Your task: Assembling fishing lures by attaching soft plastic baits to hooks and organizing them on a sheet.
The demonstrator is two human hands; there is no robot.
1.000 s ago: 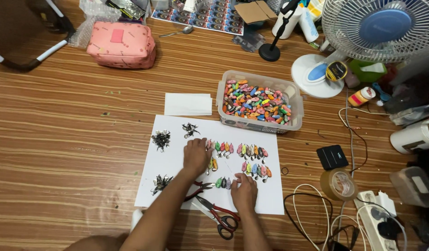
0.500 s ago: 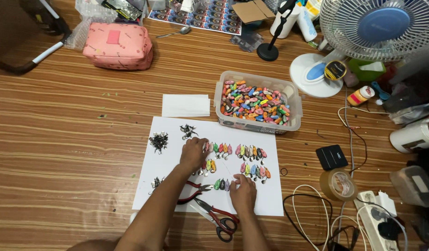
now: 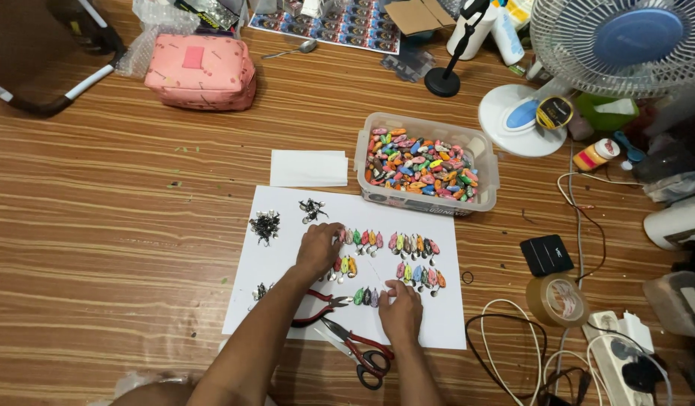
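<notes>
Head view, looking down on a striped brown wooden surface (image 3: 99, 225). A white rectangular sheet of paper (image 3: 287, 301) lies in the middle, its long side running left to right. On it, small oval multicoloured lure-like pieces (image 3: 411, 244) are laid in short rows, each piece with its long axis pointing away from the person and the rows running across the sheet.

The left hand (image 3: 317, 249) rests knuckles-up at the left end of the upper rows, fingers curled down onto the pieces there; whether it pinches one cannot be told. The right hand (image 3: 400, 308) lies nearer the person, at the right end of the lowest short row (image 3: 366, 297), fingertips drawn together on or just beside a piece; the grasp itself is hidden. The rows lie between and just beyond the two hands, the right-hand block of pieces closer to the right hand.

Beside the left forearm, red-handled pliers (image 3: 325, 303) lie on the sheet, and red-handled scissors (image 3: 359, 353) lie just beside them across its near edge, both touching or nearly touching the wrists. Small dark clusters of metal hooks (image 3: 265, 224) sit on the left part of the sheet, apart from the hands.

Beyond the sheet's far right corner stands a clear plastic tub (image 3: 487, 162) heaped with the same coloured pieces, with a small white folded paper (image 3: 308, 168) to its left. A pink padded pouch (image 3: 201, 71), a white desk fan (image 3: 618, 45), a roll of brown tape (image 3: 556, 298) and loose cables (image 3: 513, 353) lie well apart around the edges.
</notes>
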